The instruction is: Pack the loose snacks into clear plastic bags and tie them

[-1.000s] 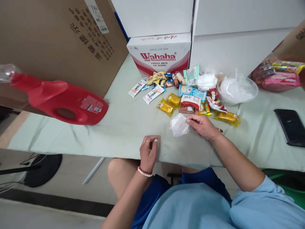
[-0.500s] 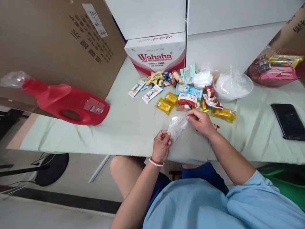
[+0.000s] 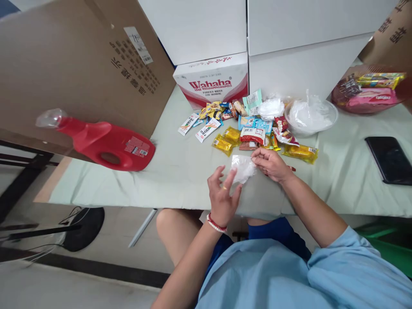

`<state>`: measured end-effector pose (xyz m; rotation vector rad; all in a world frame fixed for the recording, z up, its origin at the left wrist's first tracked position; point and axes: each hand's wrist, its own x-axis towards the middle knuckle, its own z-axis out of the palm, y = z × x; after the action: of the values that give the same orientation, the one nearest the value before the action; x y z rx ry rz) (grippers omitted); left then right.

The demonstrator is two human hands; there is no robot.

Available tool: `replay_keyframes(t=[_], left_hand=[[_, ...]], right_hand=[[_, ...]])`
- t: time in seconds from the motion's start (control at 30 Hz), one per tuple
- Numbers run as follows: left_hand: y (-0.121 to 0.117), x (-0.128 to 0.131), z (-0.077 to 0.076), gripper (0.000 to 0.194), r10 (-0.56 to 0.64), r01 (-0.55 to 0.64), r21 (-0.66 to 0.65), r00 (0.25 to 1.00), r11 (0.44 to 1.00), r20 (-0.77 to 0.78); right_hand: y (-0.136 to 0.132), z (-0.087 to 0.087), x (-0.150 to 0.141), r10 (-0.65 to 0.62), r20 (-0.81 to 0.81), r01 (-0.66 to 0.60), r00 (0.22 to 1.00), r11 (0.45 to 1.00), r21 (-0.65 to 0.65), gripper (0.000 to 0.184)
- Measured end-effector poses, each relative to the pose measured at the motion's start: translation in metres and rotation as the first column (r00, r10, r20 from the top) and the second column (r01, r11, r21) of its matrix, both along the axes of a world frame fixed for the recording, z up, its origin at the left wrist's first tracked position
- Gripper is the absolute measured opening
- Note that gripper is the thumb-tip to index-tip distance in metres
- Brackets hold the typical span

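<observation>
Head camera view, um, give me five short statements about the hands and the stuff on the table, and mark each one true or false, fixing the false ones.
1. The right hand pinches a piece of clear plastic. True.
2. The left hand is clenched in a fist. False: the left hand is open, with its fingers spread.
3. The black phone lies to the right of both hands. True.
4. The red bottle is between the two hands. False: the red bottle is to the left of both.
5. The Wahaha box stands behind the wrapped snacks. True.
</observation>
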<state>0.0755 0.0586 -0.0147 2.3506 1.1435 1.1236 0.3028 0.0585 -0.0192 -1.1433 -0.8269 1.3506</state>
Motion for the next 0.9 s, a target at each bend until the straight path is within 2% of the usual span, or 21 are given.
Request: replay_keyframes(t=[0.03, 0.1, 0.17, 0.2, 0.23, 0.27, 0.3, 0.37, 0.4, 0.43, 0.5, 0.6, 0.63, 0.7, 0.73, 0.8, 0.83, 0.9], left_hand=[[0.0, 0.002, 0.001, 0.036, -0.019, 0.022, 0.056, 0.998, 0.998, -0.06], [0.004, 0.002, 0.001, 0.019, -0.011, 0.019, 0.066, 0.993, 0.998, -0.121], [0.008, -0.004, -0.004, 0.014, 0.031, -0.033, -0.026, 0.997, 0.999, -0.073], [0.01, -0.009, -0.006, 0.013, 0.066, -0.068, -0.093, 0.997, 0.993, -0.027], [0.011, -0.014, -0.009, 0.013, 0.108, -0.104, -0.166, 0.994, 0.981, 0.018], [0.011, -0.02, -0.011, 0.013, 0.153, -0.136, -0.24, 0.987, 0.961, 0.054], [0.011, -0.026, -0.013, 0.015, 0.196, -0.163, -0.312, 0.978, 0.936, 0.077], [0.007, -0.037, -0.016, 0.02, 0.267, -0.198, -0.444, 0.959, 0.874, 0.098], [0.004, -0.042, -0.017, 0.023, 0.291, -0.203, -0.495, 0.951, 0.845, 0.108], [0.0, -0.046, -0.018, 0.025, 0.309, -0.202, -0.533, 0.944, 0.822, 0.119], [-0.008, -0.053, -0.021, 0.028, 0.325, -0.192, -0.578, 0.936, 0.793, 0.135], [-0.018, -0.056, -0.023, 0.028, 0.305, -0.157, -0.607, 0.941, 0.779, 0.147], [-0.02, -0.056, -0.023, 0.026, 0.287, -0.138, -0.609, 0.945, 0.781, 0.154], [-0.022, -0.052, -0.021, 0.024, 0.252, -0.101, -0.593, 0.951, 0.799, 0.177], [-0.022, -0.049, -0.02, 0.022, 0.241, -0.09, -0.578, 0.952, 0.811, 0.19], [-0.02, -0.041, -0.016, 0.02, 0.238, -0.088, -0.549, 0.949, 0.831, 0.208], [-0.019, -0.036, -0.015, 0.018, 0.239, -0.091, -0.537, 0.947, 0.839, 0.214], [-0.018, -0.027, -0.014, 0.016, 0.238, -0.089, -0.522, 0.945, 0.848, 0.226]], right_hand=[[-0.001, -0.002, -0.002, 0.055, 0.019, -0.055, 0.998, 0.998, 0.0, 0.035], [-0.002, -0.006, -0.004, 0.132, 0.08, -0.134, 0.988, 0.991, 0.022, 0.034], [-0.001, -0.009, -0.005, 0.109, 0.246, -0.14, 0.963, 0.984, 0.11, 0.035], [-0.001, -0.011, -0.005, 0.07, 0.377, -0.146, 0.924, 0.973, 0.178, 0.036], [-0.001, -0.013, -0.006, 0.027, 0.522, -0.179, 0.852, 0.954, 0.241, 0.037], [-0.001, -0.015, -0.007, -0.001, 0.667, -0.245, 0.745, 0.93, 0.275, 0.038], [-0.002, -0.016, -0.01, -0.006, 0.792, -0.333, 0.61, 0.906, 0.263, 0.039], [-0.004, -0.018, -0.015, 0.016, 0.939, -0.462, 0.344, 0.873, 0.154, 0.025], [-0.006, -0.018, -0.018, 0.013, 0.965, -0.478, 0.26, 0.87, 0.117, 0.017], [-0.007, -0.018, -0.02, -0.015, 0.974, -0.468, 0.226, 0.875, 0.122, 0.015], [-0.009, -0.016, -0.02, -0.172, 0.944, -0.371, 0.281, 0.888, 0.272, 0.023], [-0.004, -0.01, -0.005, -0.471, 0.783, -0.059, 0.405, 0.842, 0.537, 0.035], [-0.001, -0.009, 0.003, -0.528, 0.733, 0.047, 0.429, 0.823, 0.565, 0.045], [0.005, -0.006, 0.018, -0.564, 0.671, 0.206, 0.481, 0.817, 0.538, 0.069], [0.006, -0.005, 0.024, -0.55, 0.654, 0.251, 0.519, 0.83, 0.498, 0.075], [0.004, -0.005, 0.026, -0.453, 0.621, 0.259, 0.64, 0.887, 0.382, 0.068], [0.002, -0.004, 0.023, -0.362, 0.596, 0.202, 0.717, 0.926, 0.319, 0.063], [-0.004, -0.005, 0.009, -0.102, 0.53, -0.023, 0.842, 0.974, 0.225, 0.06]])
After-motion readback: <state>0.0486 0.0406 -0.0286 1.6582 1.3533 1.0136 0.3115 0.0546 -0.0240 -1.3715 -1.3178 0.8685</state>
